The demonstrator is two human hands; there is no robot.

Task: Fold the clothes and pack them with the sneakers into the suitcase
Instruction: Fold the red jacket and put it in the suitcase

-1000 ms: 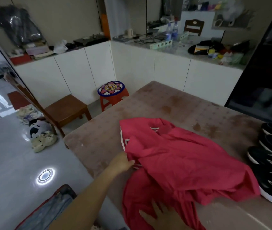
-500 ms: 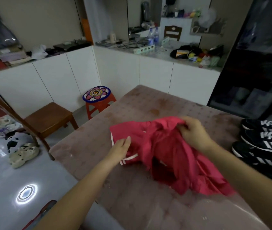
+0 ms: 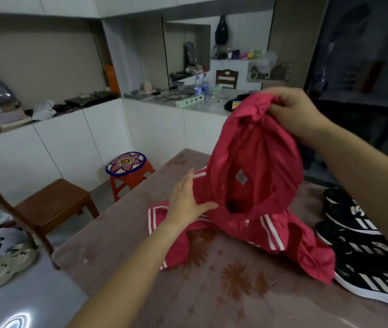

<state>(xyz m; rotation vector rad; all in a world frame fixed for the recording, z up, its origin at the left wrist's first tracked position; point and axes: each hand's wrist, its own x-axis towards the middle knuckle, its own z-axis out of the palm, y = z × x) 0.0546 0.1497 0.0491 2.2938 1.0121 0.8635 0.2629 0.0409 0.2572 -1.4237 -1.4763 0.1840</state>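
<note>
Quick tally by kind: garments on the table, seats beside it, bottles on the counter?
jacket: 1
seats, stool and chair: 2
bottles: 2
Total: 5

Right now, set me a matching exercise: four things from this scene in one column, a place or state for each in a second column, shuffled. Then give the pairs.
Column one
1. right hand
2. left hand
3. sneakers
4. stool

Column two
A. standing on the floor beyond the table
B. fingers straight, against the lower part of the red jacket
C. lying at the table's right side
D. raised, gripping the jacket's top

Pairs: 1-D, 2-B, 3-C, 4-A
</note>
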